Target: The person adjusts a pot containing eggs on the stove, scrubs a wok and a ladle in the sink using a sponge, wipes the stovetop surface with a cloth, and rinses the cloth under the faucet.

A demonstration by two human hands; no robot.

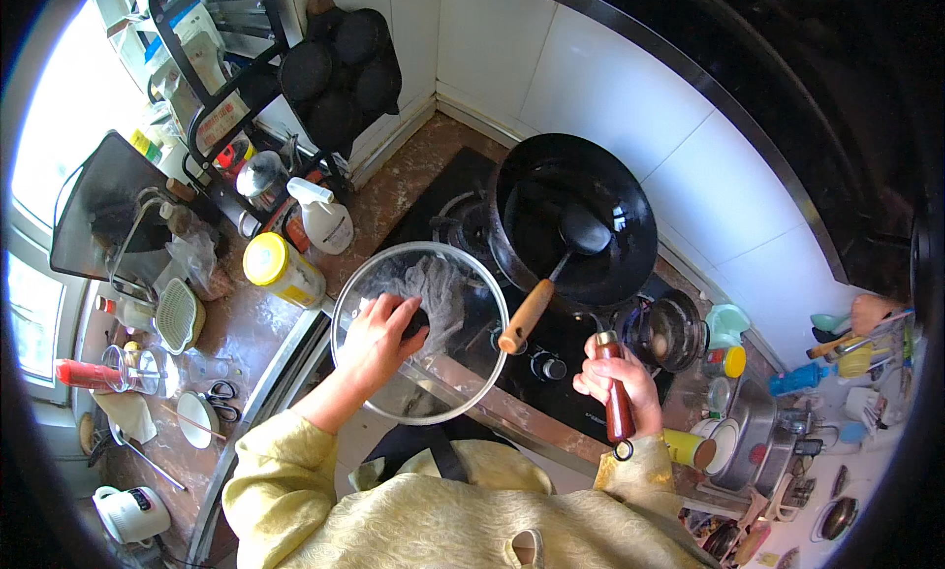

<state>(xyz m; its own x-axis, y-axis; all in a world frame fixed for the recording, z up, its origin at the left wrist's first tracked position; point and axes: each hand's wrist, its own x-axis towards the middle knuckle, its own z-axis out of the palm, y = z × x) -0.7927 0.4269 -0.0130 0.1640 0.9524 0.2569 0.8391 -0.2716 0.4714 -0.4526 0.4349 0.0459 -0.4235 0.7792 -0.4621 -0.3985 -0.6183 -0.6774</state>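
Observation:
My left hand [380, 339] grips the dark knob of a clear glass pan lid [478, 347] with a pale rim. Through the glass shows a crumpled grey cloth [441, 296]. My right hand [638, 386] is closed around the reddish-brown handle [619, 403] of a black wok [528, 222], which has a hanging ring at its end. The wok sits over the gas hob [550, 395], its inside dark and shiny. A ladle [587, 231] rests in it, its light wooden handle [528, 316] leaning over the near rim towards the lid.
On the left counter are a yellow-lidded canister [284, 270], a white spray bottle [325, 218], scissors [221, 401] and a green basket [179, 316]. Right of the wok stands a small pot [668, 333], then a sink [749, 451]. A moulded pan [339, 71] hangs on the wall.

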